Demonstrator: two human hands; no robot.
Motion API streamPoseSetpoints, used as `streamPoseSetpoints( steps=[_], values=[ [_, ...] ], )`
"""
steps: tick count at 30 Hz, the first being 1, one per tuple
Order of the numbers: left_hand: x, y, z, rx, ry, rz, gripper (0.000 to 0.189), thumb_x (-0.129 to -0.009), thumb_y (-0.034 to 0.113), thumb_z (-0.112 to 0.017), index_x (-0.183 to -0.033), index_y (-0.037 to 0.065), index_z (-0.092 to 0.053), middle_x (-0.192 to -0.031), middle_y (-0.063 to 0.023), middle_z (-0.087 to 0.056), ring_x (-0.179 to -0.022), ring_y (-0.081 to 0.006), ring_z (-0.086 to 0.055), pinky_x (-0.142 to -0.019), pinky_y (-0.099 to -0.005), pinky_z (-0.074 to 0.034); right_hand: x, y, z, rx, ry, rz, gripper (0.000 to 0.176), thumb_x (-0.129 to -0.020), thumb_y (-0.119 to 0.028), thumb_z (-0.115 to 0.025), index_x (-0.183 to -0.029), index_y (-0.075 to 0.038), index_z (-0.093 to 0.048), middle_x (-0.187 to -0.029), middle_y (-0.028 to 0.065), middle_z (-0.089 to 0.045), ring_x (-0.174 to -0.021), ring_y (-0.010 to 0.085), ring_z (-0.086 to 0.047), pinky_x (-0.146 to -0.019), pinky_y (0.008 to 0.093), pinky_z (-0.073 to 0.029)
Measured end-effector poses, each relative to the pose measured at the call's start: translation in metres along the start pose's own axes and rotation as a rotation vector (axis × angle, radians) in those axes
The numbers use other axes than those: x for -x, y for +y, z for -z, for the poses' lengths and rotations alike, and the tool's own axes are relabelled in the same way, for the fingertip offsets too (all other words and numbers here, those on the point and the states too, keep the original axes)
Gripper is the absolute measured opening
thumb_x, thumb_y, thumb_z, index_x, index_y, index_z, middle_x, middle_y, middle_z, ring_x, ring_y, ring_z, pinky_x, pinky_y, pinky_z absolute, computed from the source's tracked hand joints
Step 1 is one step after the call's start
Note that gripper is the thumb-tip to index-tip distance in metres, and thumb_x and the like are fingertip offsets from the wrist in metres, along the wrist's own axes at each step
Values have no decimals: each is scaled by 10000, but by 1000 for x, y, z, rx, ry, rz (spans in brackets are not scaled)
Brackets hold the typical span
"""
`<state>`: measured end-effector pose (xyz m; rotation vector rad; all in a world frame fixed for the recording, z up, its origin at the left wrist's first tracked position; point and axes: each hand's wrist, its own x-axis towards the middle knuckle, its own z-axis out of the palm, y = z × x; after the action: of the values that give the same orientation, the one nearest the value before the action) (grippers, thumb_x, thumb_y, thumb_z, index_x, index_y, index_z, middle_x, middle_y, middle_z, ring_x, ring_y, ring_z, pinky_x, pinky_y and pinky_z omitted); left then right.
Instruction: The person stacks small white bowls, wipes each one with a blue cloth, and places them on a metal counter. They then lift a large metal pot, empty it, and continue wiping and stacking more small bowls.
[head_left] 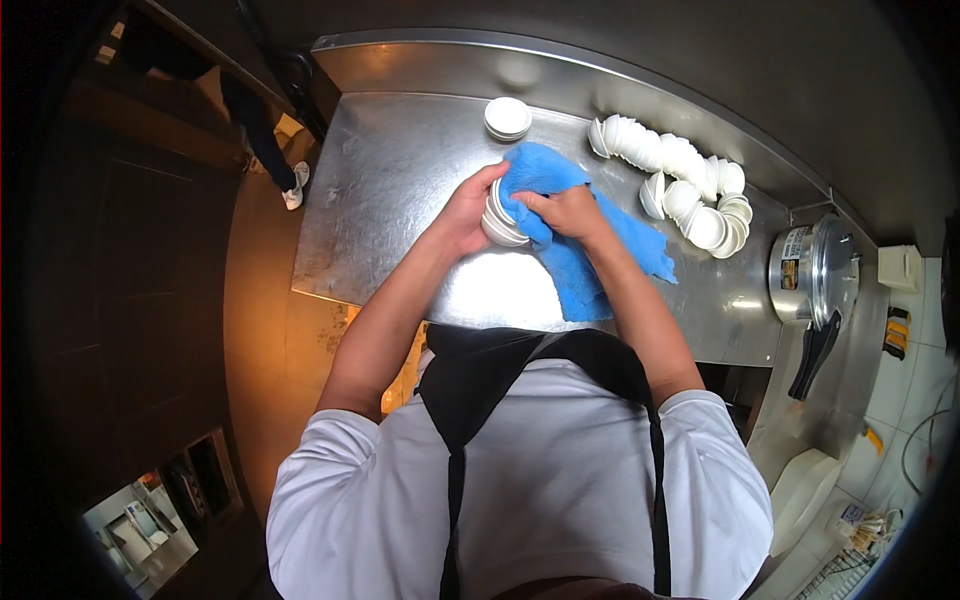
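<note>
My left hand [468, 212] is closed around the side of a small stack of white bowls [503, 226], which is tilted above the steel counter [370, 190]. With my right hand [568, 212] I grip a blue cloth [545, 168], its thumb pressing the fabric against the mouth of the top bowl. The cloth covers part of the stack, and its loose end drapes to the right and down over the counter. Just beyond my hands another short stack of white bowls [508, 118] stands on the metal.
Rows of nested white bowls [660, 152] lie on their sides at the counter's back right. A pressure cooker [805, 270] with a black handle sits at the right end. A raised steel edge [450, 65] runs along the back. Another person's leg [262, 130] shows at upper left.
</note>
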<state>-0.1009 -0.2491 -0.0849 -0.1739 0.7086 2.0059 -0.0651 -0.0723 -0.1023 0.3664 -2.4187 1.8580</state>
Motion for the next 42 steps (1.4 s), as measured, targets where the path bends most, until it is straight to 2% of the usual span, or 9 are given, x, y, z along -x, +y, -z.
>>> streamPoseSetpoints(
  steps=[6,13,20,23,24,25,27,33,42],
  values=[
    [10,1,8,58,-89,12,473,-966,375,-410,-1238,16,-556,-1154,-183,-643,-997,-325,-666,-792,-553,-569,-2,-14,4,-175,115,-303,366,-828,-135,-692,-1157,12,-628,-1115,104,-663,-1035,180,-610,-904,332,-480],
    [20,11,10,85,-235,-20,538,-918,386,-396,-1278,12,-537,-1158,-210,-638,-983,-374,-667,-752,-589,-568,20,-6,40,-162,-57,-110,428,-813,-4,-578,-1239,30,-551,-1159,80,-626,-1026,165,-594,-908,301,-476],
    [16,16,11,-30,-160,-38,524,-950,401,-375,-1260,15,-545,-1123,-210,-648,-923,-384,-674,-755,-547,-575,11,36,20,-958,351,-339,411,-858,-173,-681,-1230,-43,-564,-1143,99,-625,-1007,196,-621,-874,343,-517],
    [7,14,10,-74,-131,-9,491,-977,394,-385,-1231,15,-565,-1121,-183,-656,-964,-329,-672,-819,-481,-572,2,35,20,369,-43,160,458,-838,-190,-684,-1246,-30,-551,-1160,123,-625,-1069,242,-604,-960,368,-466],
    [1,9,2,-85,-45,-10,472,-984,383,-397,-1223,15,-570,-1122,-172,-658,-978,-304,-670,-843,-456,-567,-5,8,17,272,-119,164,362,-807,-179,-671,-1131,-33,-603,-1086,143,-641,-970,271,-627,-823,357,-500],
    [-2,5,-5,-95,42,-7,453,-991,372,-410,-1215,14,-575,-1123,-160,-661,-992,-279,-669,-866,-431,-563,1,4,2,242,-16,104,434,-789,-213,-707,-1172,-37,-601,-1165,144,-627,-1122,293,-580,-986,373,-435],
    [3,3,-12,-74,44,4,394,-991,332,-466,-1189,14,-588,-1119,-135,-667,-1001,-208,-667,-913,-380,-542,-5,-6,2,344,79,-70,353,-789,-206,-700,-1092,-39,-636,-1086,152,-655,-1051,286,-618,-916,372,-473],
    [-3,1,6,-63,7,-14,417,-995,357,-446,-1187,15,-589,-1118,-135,-667,-1016,-209,-662,-923,-388,-536,-9,-5,-21,81,277,268,237,-775,-223,-704,-919,-38,-664,-903,145,-682,-840,304,-664,-742,380,-514],
    [9,8,18,-6,140,-16,620,-958,552,-421,-1207,1,-559,-1098,-223,-653,-930,-332,-676,-797,-501,-559,-56,23,7,724,280,124,190,-790,-188,-649,-874,-17,-651,-826,159,-653,-767,319,-638,-691,388,-496]
  ],
)
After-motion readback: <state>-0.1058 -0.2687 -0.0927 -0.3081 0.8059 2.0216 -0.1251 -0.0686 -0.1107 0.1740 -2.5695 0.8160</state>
